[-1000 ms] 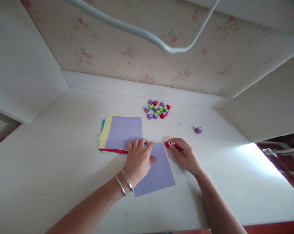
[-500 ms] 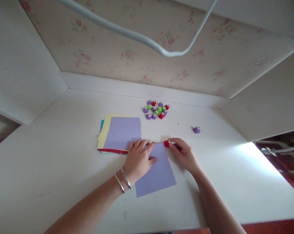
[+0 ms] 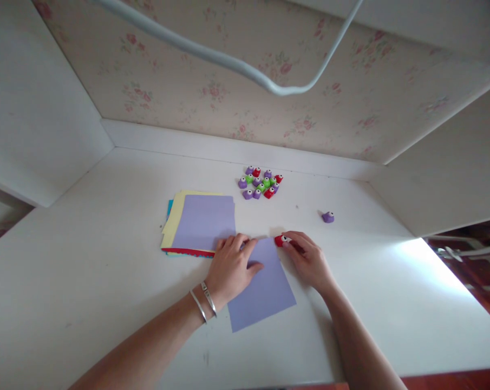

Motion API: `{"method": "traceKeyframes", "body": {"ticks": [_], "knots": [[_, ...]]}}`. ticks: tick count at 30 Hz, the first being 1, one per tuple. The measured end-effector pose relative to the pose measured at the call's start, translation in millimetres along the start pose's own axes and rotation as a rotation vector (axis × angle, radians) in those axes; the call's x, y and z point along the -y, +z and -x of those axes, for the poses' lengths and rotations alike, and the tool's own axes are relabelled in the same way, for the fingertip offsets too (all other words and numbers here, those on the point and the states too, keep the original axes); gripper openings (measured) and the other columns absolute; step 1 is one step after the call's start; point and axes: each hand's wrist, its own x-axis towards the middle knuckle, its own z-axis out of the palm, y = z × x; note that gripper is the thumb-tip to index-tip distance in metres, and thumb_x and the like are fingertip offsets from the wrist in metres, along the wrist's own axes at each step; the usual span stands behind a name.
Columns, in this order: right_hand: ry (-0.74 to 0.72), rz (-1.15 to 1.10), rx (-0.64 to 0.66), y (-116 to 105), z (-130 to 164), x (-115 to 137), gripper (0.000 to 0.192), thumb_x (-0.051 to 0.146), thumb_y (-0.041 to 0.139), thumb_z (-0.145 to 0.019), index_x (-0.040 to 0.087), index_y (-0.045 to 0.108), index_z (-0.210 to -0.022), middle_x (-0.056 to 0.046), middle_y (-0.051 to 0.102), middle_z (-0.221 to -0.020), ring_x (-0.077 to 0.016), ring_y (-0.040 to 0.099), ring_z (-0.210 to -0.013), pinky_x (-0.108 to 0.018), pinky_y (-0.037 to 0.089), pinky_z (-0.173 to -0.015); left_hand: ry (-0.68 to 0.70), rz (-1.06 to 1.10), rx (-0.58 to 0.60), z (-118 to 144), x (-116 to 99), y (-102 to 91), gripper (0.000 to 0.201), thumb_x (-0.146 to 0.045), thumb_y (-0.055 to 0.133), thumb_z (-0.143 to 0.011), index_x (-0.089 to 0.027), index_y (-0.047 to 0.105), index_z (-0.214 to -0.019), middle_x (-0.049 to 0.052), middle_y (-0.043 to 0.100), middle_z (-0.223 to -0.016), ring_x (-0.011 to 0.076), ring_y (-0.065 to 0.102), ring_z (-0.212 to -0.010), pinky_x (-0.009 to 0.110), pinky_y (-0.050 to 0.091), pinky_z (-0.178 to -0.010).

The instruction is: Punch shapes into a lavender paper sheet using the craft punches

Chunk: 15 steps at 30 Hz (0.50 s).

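Note:
A sheet of purple paper (image 3: pixel 265 287) lies at an angle on the white desk. My left hand (image 3: pixel 232 265) rests on its upper left part, fingers spread, their tips close to the paper stack. At the sheet's upper right corner, my right hand (image 3: pixel 305 257) pinches a small red craft paper punch (image 3: pixel 279 240) with a white button between thumb and fingers. The punch touches the sheet's edge; whether paper sits inside its slot, I cannot tell. Two silver bangles circle my left wrist.
Left of the sheet is a stack of coloured paper (image 3: pixel 206 219), purple on top. Several small red, green and purple punches (image 3: pixel 261 182) cluster near the back wall. A single purple punch (image 3: pixel 328 217) stands to the right. A white cable (image 3: pixel 245 67) hangs across the top.
The purple sheet has shifted slightly, its lower edge a little right and down. The red punch has moved slightly right with my right hand. My left hand has hardly moved.

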Motion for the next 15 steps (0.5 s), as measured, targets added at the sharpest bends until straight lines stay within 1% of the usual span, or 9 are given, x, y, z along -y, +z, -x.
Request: {"method": "traceKeyframes", "body": {"ticks": [5,15], "knots": [[-0.037,0.008,0.033,-0.8,1.9,1.2,0.024,0.039,0.054,-0.096,0.023,0.069,-0.107,-0.010,0.069,-0.114,-0.0224,0.067,-0.099,-0.034,0.054,-0.080,-0.012,0.002,-0.015,-1.3,0.0,0.2,0.050,-0.043,0.072,-0.084,-0.031,0.053,-0.129,0.002,0.057,-0.118,0.0194,0.054,-0.108,0.037,0.037,-0.094],[0.004,-0.035,0.026,1.5,2.1,-3.4,0.025,0.040,0.056,-0.095,0.024,0.070,-0.108,-0.008,0.069,-0.114,-0.0212,0.066,-0.097,-0.034,0.053,-0.081,-0.009,-0.024,-0.015,-2.6,1.0,4.6,0.050,-0.046,0.071,-0.084,-0.029,0.054,-0.128,0.003,0.057,-0.119,0.0206,0.054,-0.107,0.039,0.035,-0.092]]}}
